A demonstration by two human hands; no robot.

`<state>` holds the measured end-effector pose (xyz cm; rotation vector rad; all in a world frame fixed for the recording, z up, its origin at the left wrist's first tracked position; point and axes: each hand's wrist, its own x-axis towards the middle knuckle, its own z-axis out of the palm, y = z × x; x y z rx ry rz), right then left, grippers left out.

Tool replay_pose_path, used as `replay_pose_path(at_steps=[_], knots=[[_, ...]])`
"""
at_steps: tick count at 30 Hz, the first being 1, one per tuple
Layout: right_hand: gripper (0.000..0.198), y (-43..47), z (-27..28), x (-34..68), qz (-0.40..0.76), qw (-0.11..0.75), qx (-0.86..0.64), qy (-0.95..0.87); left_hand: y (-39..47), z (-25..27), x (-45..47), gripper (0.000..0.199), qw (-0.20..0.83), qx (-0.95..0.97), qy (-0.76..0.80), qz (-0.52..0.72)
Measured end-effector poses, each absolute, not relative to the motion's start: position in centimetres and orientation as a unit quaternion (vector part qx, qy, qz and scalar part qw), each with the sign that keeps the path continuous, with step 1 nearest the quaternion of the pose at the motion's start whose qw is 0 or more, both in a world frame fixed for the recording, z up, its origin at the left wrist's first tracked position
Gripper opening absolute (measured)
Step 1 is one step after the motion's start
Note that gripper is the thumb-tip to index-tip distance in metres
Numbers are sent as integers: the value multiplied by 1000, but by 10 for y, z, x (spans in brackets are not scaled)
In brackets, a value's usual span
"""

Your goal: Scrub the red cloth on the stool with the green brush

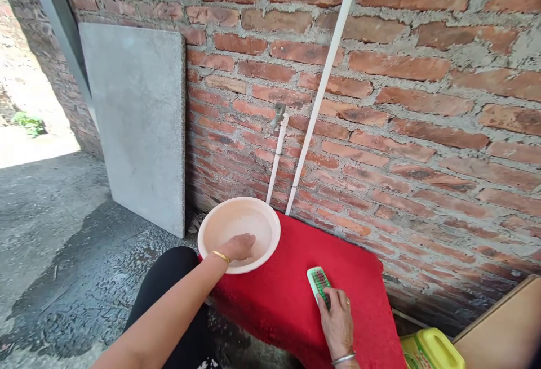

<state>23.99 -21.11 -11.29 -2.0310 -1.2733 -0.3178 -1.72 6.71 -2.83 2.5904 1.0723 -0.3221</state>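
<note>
A pale pink plastic basin [203, 238] stands at the left end of a low surface covered with red cloth [291, 279]. My left hand [240, 247], with a gold bangle at the wrist, reaches over the near rim and down inside the basin. Its fingers point away from me and are mostly hidden, so their grip does not show. On the red cloth, a scrubbing brush [316, 281] with a pale body lies with its green and dark bristles facing up. The thumb and fingers of my right hand [337, 321] close around the brush's near end.
A brick wall [401, 93] rises behind, with a tap [279, 114] above the basin and a white pipe [319, 93]. A grey slab [139, 127] leans at left over wet floor [97, 262]. A yellow container [433, 349] and a brown board [502, 329] are at lower right.
</note>
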Motion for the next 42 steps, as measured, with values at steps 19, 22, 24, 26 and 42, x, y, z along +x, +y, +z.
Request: replay_pose_path(at_steps=[19,22,24,26,42], knots=[[32,-204,-109,201,-103,337,-756,-551,70,-28,-19,29,150,897,403,-107],[38,-212,-115,235,-140,334,-790,-494,68,-26,-19,28,140,898,403,-111],[46,-221,-116,257,-163,336,-811,-451,67,-24,-18,27,130,899,400,-120],[50,-227,-113,266,-171,342,-818,-430,66,-22,-18,27,126,899,399,-127],[18,-231,-102,258,-111,285,-847,-434,68,-19,-18,17,142,884,430,-113]])
